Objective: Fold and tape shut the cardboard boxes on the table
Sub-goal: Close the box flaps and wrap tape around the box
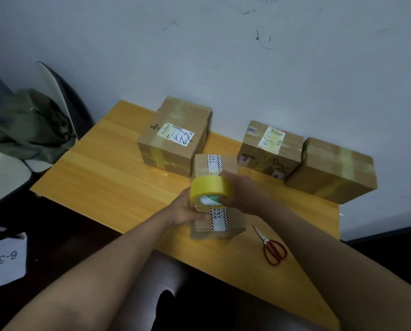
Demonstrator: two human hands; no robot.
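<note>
- A pair of red-handled scissors point(272, 247) lies on the wooden counter point(99, 177) near its front edge, to the right of the small box and apart from it.
- The small box point(217, 199) sits near the front middle of the counter, flaps closed, with a strip of printed black-and-white tape running along its top.
- The left hand point(186, 209) holds the left side of this box, fingers curled against it.
- The right hand point(241, 194) grips a roll of yellow tape point(211, 191), held on top of the box, just above its near half.
- Behind the small box stands a larger box point(175, 137) with a white shipping label on top.
- To the right, near the wall, sit two more boxes: one with yellowish labels point(270, 150), and one wrapped in clear tape point(332, 169), touching or just beside each other.
- Left of the counter, a chair point(11, 168) carries a crumpled green cloth point(32, 125).
</note>
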